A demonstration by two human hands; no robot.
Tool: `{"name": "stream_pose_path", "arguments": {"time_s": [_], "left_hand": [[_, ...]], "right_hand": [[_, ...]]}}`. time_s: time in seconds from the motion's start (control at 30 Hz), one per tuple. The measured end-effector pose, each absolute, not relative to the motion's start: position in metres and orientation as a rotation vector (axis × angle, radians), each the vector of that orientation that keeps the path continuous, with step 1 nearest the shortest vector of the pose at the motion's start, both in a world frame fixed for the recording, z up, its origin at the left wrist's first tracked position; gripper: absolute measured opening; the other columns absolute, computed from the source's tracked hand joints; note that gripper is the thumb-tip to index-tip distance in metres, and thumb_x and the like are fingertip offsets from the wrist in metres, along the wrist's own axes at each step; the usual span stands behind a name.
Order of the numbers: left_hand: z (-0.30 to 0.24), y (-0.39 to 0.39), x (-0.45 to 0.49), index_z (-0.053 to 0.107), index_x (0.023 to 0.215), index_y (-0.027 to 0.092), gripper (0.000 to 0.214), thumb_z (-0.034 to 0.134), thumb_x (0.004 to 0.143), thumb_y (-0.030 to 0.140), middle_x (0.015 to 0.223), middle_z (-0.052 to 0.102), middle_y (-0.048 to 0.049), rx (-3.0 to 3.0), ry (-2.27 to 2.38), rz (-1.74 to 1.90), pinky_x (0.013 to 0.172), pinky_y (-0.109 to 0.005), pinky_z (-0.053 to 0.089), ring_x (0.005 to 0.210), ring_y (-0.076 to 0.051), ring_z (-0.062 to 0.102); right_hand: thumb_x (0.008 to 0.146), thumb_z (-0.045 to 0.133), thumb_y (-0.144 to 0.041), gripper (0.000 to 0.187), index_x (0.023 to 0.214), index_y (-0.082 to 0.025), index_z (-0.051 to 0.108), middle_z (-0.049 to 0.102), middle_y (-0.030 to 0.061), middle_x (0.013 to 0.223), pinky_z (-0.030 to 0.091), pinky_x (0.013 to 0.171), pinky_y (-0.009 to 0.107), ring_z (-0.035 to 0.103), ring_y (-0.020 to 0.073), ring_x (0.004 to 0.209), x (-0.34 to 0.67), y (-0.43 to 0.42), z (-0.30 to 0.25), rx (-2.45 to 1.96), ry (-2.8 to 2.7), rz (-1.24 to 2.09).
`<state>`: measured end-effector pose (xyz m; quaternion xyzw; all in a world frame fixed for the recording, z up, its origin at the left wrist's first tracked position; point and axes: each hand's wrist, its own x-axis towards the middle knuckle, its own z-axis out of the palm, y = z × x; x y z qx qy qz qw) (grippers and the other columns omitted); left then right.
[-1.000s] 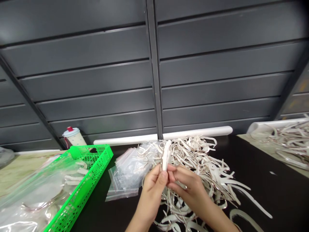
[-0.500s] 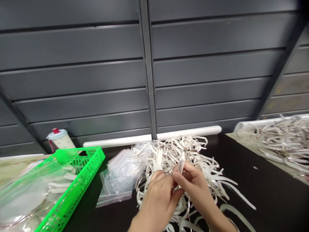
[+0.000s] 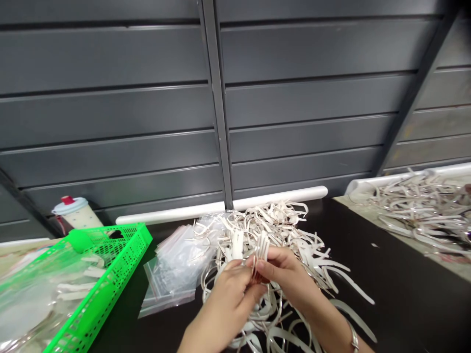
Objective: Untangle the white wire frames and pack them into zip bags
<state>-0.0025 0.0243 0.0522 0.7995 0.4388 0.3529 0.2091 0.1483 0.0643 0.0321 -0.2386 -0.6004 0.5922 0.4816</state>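
Note:
My left hand [image 3: 227, 293] and my right hand [image 3: 289, 275] meet over a pile of loose, curved white strips [image 3: 274, 220] with shiny brownish edges. Between the fingers of both hands is a small bundle of white strips [image 3: 262, 247], its ends fanned and pointing up. My right thumb presses on the side of this bundle, and my left fingers wrap round its lower part, which is partly hidden. Another group of white strip ends [image 3: 238, 244] rises just behind my left hand; whether it belongs to the held bundle I cannot tell.
Clear zip bags [image 3: 176, 274] lie left of the pile. A green perforated basket [image 3: 106, 289] holds bagged strips, with a lidded cup [image 3: 79, 213] behind it. More strips [image 3: 423, 211] are heaped at the right. Grey panels [image 3: 312, 98] and white tubes [image 3: 281, 197] border the black table [image 3: 397, 304].
The bundle has turned in my hands, so its strip ends now show spread side by side. Both hands and the whole scene sit slightly farther left in the view.

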Motion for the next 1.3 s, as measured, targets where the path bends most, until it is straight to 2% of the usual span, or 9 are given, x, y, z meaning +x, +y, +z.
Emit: {"name": "stream_pose_path", "arguments": {"time_s": [0.17,0.3,0.5,0.67,0.8,0.87,0.97,1.17,1.3], "left_hand": [[0.057,0.027,-0.023,0.062,0.073,0.017,0.029,0.045,0.089,0.033,0.058,0.059,-0.0002,1.886,1.422,1.236,0.056,-0.026,0.041,0.055,-0.015,0.054],[0.060,0.027,-0.034,0.066,0.085,0.015,0.027,0.050,0.087,0.037,0.056,0.058,0.0013,1.646,1.390,1.499,0.055,-0.024,0.042,0.054,-0.014,0.053],[0.060,0.025,-0.034,0.066,0.085,0.015,0.027,0.052,0.086,0.037,0.055,0.057,0.0020,1.517,1.303,1.592,0.052,-0.022,0.041,0.051,-0.011,0.050],[0.059,0.025,-0.035,0.065,0.085,0.014,0.028,0.050,0.088,0.038,0.055,0.056,0.0018,1.550,1.277,1.534,0.051,-0.021,0.040,0.051,-0.011,0.049],[0.059,0.024,-0.034,0.066,0.085,0.013,0.030,0.051,0.087,0.039,0.054,0.055,0.0019,1.537,1.249,1.510,0.052,-0.022,0.039,0.051,-0.010,0.048],[0.059,0.024,-0.033,0.065,0.084,0.014,0.030,0.052,0.087,0.040,0.054,0.054,0.0021,1.502,1.217,1.513,0.052,-0.022,0.038,0.051,-0.010,0.047],[0.059,0.025,-0.033,0.065,0.085,0.014,0.031,0.053,0.086,0.043,0.053,0.053,0.0030,1.424,1.175,1.515,0.053,-0.022,0.038,0.051,-0.010,0.046],[0.055,0.033,-0.032,0.064,0.086,0.015,0.033,0.056,0.084,0.046,0.051,0.045,0.0050,1.188,1.029,1.532,0.061,-0.024,0.037,0.056,-0.011,0.049],[0.049,0.036,-0.028,0.064,0.087,0.015,0.036,0.057,0.083,0.049,0.055,0.043,0.0049,1.152,0.999,1.518,0.059,-0.023,0.033,0.055,-0.010,0.041]], "right_hand": [[0.082,0.061,-0.041,0.031,0.103,-0.019,0.068,0.062,0.0030,0.074,0.049,0.059,0.028,0.056,0.0150,0.066,0.173,0.093,0.027,-0.924,-1.440,1.005],[0.081,0.058,-0.038,0.027,0.094,-0.016,0.068,0.068,0.0097,0.088,0.050,0.072,0.036,0.061,0.0212,0.078,0.184,0.120,0.010,-1.055,-1.453,0.650],[0.085,0.050,-0.032,0.030,0.104,-0.019,0.068,0.070,0.0082,0.102,0.050,0.087,0.042,0.064,0.0251,0.097,0.158,0.138,-0.030,-1.100,-1.770,0.741],[0.079,0.053,-0.024,0.040,0.116,-0.017,0.063,0.061,0.0100,0.124,0.033,0.106,0.046,0.049,0.0277,0.122,0.142,0.150,-0.069,-1.150,-1.830,0.725],[0.078,0.050,-0.023,0.044,0.119,-0.013,0.060,0.063,0.0142,0.118,0.044,0.096,0.046,0.059,0.0276,0.108,0.143,0.156,-0.078,-1.180,-1.833,0.730],[0.078,0.051,-0.024,0.037,0.110,-0.013,0.065,0.068,0.0132,0.103,0.050,0.084,0.044,0.064,0.0264,0.093,0.145,0.156,-0.073,-1.176,-1.831,0.739],[0.079,0.053,-0.026,0.027,0.096,-0.014,0.069,0.069,0.0101,0.088,0.052,0.074,0.038,0.065,0.0234,0.079,0.147,0.150,-0.056,-1.118,-1.833,0.735],[0.086,0.054,-0.025,0.017,0.089,-0.019,0.070,0.066,0.0078,0.088,0.050,0.077,0.036,0.061,0.0213,0.086,0.149,0.114,-0.008,-0.853,-1.847,0.641],[0.089,0.054,-0.019,0.016,0.089,-0.023,0.070,0.065,0.0051,0.084,0.052,0.069,0.031,0.061,0.0177,0.080,0.149,0.085,0.019,-0.570,-1.870,0.626]]}}
